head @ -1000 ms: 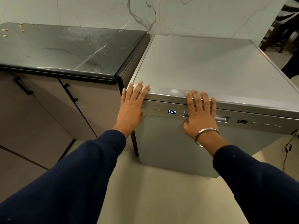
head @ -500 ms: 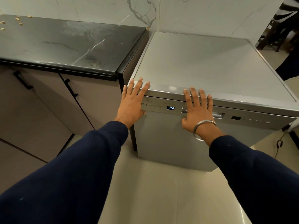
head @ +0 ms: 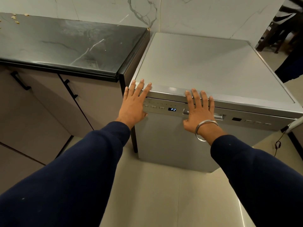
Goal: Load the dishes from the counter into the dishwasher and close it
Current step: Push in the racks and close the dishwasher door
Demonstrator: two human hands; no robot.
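The silver dishwasher point(head: 165, 141) stands with its door closed, to the right of the black counter point(head: 65, 46). Its small display point(head: 172, 109) reads P2. My left hand point(head: 133, 104) presses flat against the door's upper left corner, fingers straight and reaching over the top edge. My right hand point(head: 198, 112), with a metal bangle on the wrist, presses flat over the door handle point(head: 218, 116), fingers straight up to the top edge. No dishes show on the counter.
A few small crumbs point(head: 14, 18) lie at the counter's far left. Cabinet doors with black handles point(head: 70, 89) sit under the counter. A black cable point(head: 278, 143) hangs at the dishwasher's right. A person's dark sleeve point(head: 293, 66) stands at the far right.
The display switched from 8:88 to P2. Both hands stay flat on the door in the same spots; the camera view drifted slightly.
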